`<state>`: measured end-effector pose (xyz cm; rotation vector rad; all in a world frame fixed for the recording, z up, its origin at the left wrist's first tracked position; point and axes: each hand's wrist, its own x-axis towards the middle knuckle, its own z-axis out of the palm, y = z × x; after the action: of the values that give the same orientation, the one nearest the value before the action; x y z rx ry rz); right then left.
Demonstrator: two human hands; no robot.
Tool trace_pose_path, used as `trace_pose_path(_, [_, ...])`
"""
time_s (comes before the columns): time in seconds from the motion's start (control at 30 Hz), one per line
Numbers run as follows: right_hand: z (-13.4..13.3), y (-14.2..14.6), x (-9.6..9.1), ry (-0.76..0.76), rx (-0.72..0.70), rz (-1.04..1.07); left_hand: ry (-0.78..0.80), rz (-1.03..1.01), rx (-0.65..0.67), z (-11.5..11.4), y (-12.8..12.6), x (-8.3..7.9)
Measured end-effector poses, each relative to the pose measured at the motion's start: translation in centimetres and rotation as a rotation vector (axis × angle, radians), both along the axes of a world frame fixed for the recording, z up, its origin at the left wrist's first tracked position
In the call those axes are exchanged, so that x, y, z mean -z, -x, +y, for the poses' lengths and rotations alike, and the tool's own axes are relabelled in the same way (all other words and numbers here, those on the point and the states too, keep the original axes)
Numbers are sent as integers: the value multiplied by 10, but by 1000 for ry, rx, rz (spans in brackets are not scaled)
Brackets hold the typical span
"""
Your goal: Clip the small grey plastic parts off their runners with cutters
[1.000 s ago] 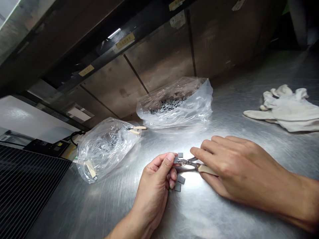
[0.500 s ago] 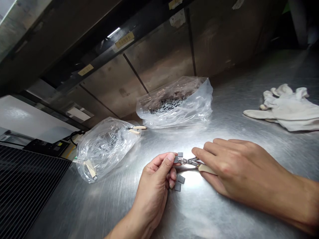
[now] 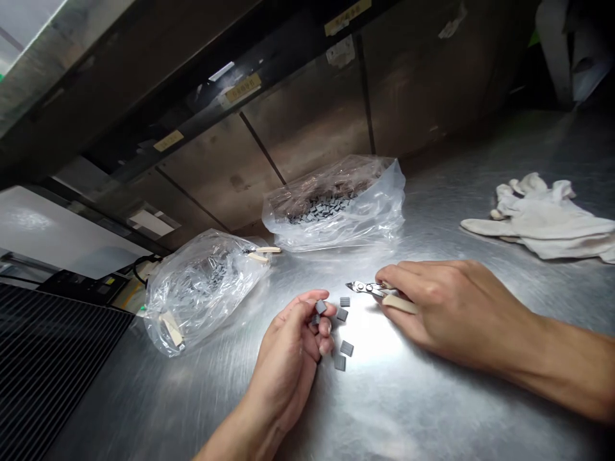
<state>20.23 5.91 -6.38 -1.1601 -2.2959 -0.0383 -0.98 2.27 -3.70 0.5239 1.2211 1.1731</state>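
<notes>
Near the centre, the left hand (image 3: 286, 346) curls its fingers together, with small grey blocks (image 3: 320, 307) at the thumb; more lie loose just beside it on the stainless-steel counter (image 3: 408, 403). Right of these, the right hand (image 3: 444, 307) has its fingers clamped on the cream grips of small pliers (image 3: 362, 288). Farther off lie a clear plastic bag (image 3: 206, 291) at left, a second plastic bag (image 3: 336, 208) holding grey blocks at upper centre, and a white cloth glove (image 3: 541, 221) at right.
</notes>
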Motion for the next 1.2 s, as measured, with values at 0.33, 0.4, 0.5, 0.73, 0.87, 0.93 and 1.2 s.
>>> trace_pose_path(0.33, [5, 1, 3, 146, 54, -39, 60, 291, 333, 11, 15, -8])
trace_pose_path(0.4, [5, 1, 3, 156, 57, -45, -16, 517, 358, 10, 12, -9])
trace_pose_path(0.5, [4, 1, 1, 184, 58, -50, -177, 897, 374, 7, 8, -7])
trace_pose_path(0.73, [2, 0, -6, 259, 55, -70, -286, 1040, 451, -1, 3, 0])
trace_pose_path(0.87, [2, -1, -7, 265, 39, -52, -254, 907, 415, 0, 5, -5])
trace_pose_path(0.93, [2, -2, -6, 251, 27, -27, -167, 692, 392, 1, 7, -8])
trace_pose_path(1.2, [1, -2, 7, 109, -74, 86, -18, 164, 311, 4, 13, -7])
